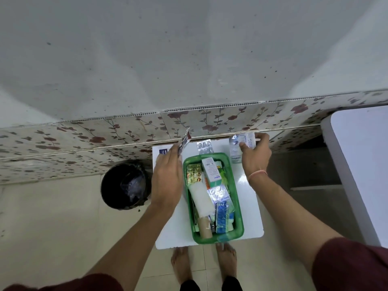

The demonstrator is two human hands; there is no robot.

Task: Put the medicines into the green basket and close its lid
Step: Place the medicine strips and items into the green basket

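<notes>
A home: floral wall tiles (210, 120), floor bin (125, 184), bare feet (225, 263).

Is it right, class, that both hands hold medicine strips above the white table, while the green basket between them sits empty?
Not quite: in the head view the green basket is already packed with medicines. The left hand and right hand do each hold strips above the white table.

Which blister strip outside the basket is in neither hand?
The silver blister strip lying on the white table just beyond the green basket, between the two hands; the others are gripped.
</notes>
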